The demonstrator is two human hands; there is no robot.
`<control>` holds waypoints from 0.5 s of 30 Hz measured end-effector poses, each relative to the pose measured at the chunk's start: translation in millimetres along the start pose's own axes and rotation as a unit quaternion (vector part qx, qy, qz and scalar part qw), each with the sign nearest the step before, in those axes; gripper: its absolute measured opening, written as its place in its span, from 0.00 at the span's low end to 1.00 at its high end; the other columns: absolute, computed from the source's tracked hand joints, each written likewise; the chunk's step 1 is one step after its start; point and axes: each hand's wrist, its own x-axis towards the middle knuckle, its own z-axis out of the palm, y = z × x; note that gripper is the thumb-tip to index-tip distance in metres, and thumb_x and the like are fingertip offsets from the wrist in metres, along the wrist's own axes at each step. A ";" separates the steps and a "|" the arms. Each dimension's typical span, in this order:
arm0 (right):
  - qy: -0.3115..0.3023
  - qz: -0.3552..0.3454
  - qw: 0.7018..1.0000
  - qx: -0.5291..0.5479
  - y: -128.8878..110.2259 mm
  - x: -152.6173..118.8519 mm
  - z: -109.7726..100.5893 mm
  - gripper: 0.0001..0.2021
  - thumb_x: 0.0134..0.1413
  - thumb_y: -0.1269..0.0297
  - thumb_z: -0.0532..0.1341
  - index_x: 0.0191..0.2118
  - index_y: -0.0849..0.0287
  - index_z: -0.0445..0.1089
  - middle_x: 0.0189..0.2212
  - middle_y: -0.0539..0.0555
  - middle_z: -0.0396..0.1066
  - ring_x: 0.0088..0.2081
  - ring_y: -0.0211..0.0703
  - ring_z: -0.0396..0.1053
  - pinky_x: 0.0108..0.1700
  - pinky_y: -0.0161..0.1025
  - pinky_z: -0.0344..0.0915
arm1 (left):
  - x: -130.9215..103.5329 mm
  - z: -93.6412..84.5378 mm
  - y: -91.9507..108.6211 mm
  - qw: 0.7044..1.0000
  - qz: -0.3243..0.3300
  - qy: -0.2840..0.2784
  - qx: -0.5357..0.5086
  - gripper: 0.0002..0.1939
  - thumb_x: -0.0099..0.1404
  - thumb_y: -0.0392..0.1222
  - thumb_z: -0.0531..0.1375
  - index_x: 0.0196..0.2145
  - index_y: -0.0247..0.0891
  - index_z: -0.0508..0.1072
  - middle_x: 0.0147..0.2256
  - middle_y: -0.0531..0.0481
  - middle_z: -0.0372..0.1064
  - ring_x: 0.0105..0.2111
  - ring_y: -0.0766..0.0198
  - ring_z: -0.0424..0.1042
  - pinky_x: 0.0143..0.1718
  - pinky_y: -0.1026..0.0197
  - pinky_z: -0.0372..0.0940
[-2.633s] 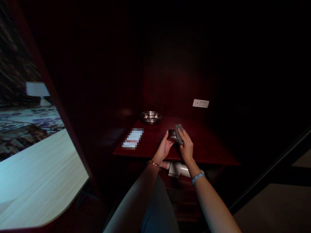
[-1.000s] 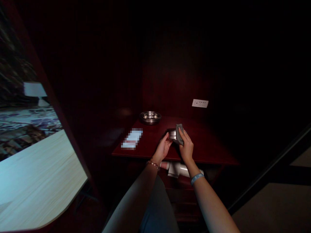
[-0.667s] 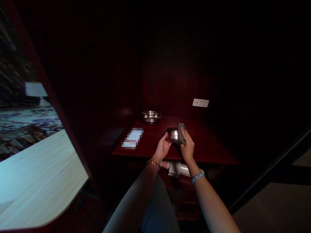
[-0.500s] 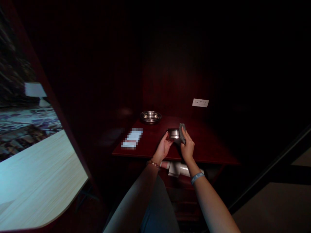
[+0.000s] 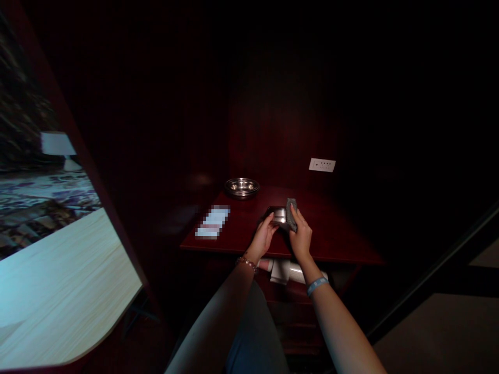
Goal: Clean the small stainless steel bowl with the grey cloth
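Note:
A shiny metal bowl (image 5: 279, 215), seen from the side, is held above the dark red shelf (image 5: 327, 236). My left hand (image 5: 265, 234) is closed round its left side, thumb in front. My right hand (image 5: 301, 231) is closed on a grey cloth (image 5: 291, 214) and presses it against the bowl's right side. Part of the bowl is hidden behind the cloth and fingers. Farther back on the shelf, to the left, rests a stack of metal bowls (image 5: 241, 188).
A blurred-out pale rectangle (image 5: 212, 222) lies at the shelf's left. A white socket plate (image 5: 322, 165) is on the back wall. White rolls or bottles (image 5: 288, 271) lie under the shelf. At left are a light wooden tabletop (image 5: 70, 291) and a lamp (image 5: 58, 145).
My left thumb has shifted slightly to the right along the metal bowl. The grey cloth has moved a little left against it. Otherwise the scene looks the same.

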 end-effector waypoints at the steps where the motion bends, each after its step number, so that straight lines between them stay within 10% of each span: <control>1: 0.000 0.002 1.000 0.000 -0.3 0.0 0.0 0.40 0.44 0.83 0.51 0.65 0.48 0.56 0.62 0.49 0.60 0.62 0.45 0.60 0.61 0.43 0.61 | 0.2 -0.1 0.8 1.000 0.000 0.006 -0.009 0.09 0.59 0.41 0.64 0.37 0.35 0.77 0.38 0.48 0.77 0.38 0.65 0.73 0.45 0.62 0.62; 15: 0.008 0.001 0.999 0.043 1.5 0.3 0.5 0.39 0.45 0.81 0.50 0.65 0.49 0.57 0.61 0.48 0.62 0.61 0.43 0.61 0.62 0.42 0.60 | -1.7 1.8 9.6 0.993 -0.006 0.072 -0.093 0.05 0.63 0.35 0.59 0.37 0.37 0.75 0.37 0.50 0.76 0.34 0.67 0.73 0.40 0.64 0.65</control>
